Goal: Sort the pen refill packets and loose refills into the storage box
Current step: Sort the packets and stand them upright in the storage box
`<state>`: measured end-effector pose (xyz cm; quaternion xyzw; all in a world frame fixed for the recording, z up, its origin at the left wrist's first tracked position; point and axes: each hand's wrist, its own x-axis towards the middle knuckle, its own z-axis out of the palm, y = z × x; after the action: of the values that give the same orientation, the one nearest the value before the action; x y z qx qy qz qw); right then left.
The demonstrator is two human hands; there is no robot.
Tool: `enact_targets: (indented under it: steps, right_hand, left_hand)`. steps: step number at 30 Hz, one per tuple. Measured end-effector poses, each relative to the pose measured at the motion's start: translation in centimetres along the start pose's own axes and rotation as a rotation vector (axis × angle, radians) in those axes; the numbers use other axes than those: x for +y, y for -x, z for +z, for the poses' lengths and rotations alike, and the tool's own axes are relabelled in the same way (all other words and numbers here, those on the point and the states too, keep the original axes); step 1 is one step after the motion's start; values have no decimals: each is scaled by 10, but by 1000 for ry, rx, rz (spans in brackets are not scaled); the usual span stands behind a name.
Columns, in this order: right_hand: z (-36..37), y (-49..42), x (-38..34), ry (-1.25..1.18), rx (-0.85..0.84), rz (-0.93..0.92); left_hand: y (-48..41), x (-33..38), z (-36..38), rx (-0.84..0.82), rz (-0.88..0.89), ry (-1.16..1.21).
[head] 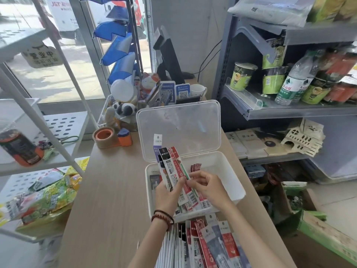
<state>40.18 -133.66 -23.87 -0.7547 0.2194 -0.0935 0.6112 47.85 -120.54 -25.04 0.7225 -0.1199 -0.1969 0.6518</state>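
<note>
- Head view: the left hand (169,192) grips a fan of pen refill packets (170,167), held upright above the white storage box (228,165).
- The right hand (207,187) pinches one red packet (187,190) of this fan.
- The box lid (179,128) stands open.
- A pile of packets (204,244) lies on the wooden table (116,190), just in front of the box.

Bare tabletop (108,190) left of storage box (228,163); blocked behind by upright lid (179,128), in front by heaped packets (202,244), at right by shelving (289,111).
</note>
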Motion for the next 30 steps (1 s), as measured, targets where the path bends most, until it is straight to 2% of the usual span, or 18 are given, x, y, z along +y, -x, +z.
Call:
enact_targets:
  steps: [9,13,17,22,27,30]
  right_hand:
    - [2,-4,7,62,56,22]
    - [0,-3,0,68,-19,46]
    - [-1,0,3,52,-23,-14]
    - [-1,2,1,-48,-92,29]
    - [-3,5,4,-155,-64,67]
    - [-3,7,3,-125,-38,55]
  left_hand:
    - [0,-1,0,56,17,-61]
    - [-3,-3,-3,75,-48,-32]
    - [0,-5,-2,34,-30,-64]
    - [1,-7,-3,29,-95,-30]
    - [5,-3,0,-12,-99,-59]
    - [9,-1,0,-37,-67,-26]
